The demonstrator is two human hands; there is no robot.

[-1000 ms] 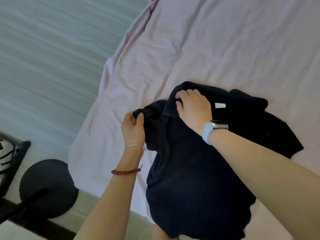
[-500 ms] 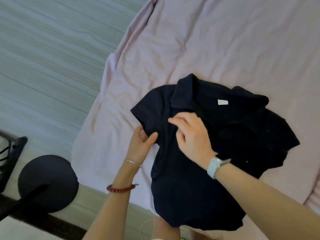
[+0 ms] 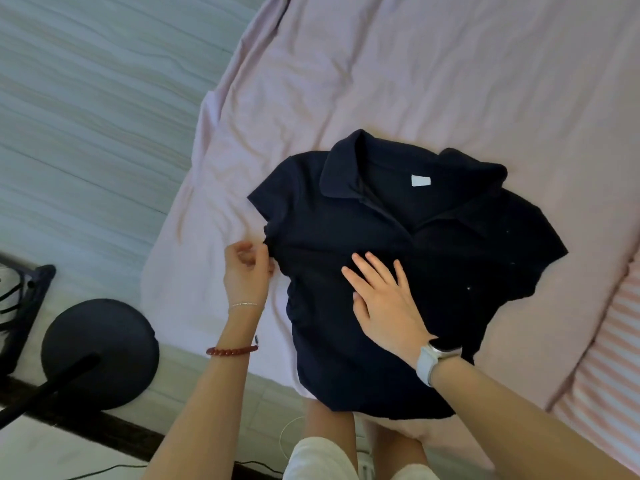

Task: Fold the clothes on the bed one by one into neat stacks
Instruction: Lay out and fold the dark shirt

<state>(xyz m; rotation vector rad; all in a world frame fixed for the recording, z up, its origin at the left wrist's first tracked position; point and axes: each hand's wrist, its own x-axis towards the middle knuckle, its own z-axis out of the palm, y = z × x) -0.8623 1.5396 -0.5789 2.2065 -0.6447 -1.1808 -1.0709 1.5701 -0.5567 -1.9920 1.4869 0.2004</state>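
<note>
Dark polo shirt spread on the pink bed, both hands on it.

Nearest, the right hand (image 3: 384, 306) lies flat, fingers spread, on the shirt (image 3: 363, 358) front. Left of it, the left hand (image 3: 246, 271) pinches the shirt's left side seam under the sleeve. Farther off lie the collar (image 3: 341, 171) and bedsheet (image 3: 433, 74).

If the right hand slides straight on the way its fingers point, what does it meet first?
The right hand lies flat on the dark polo shirt, fingers pointing up toward the collar. Sliding on, it would likely cross the open placket first, then the collar.
</note>
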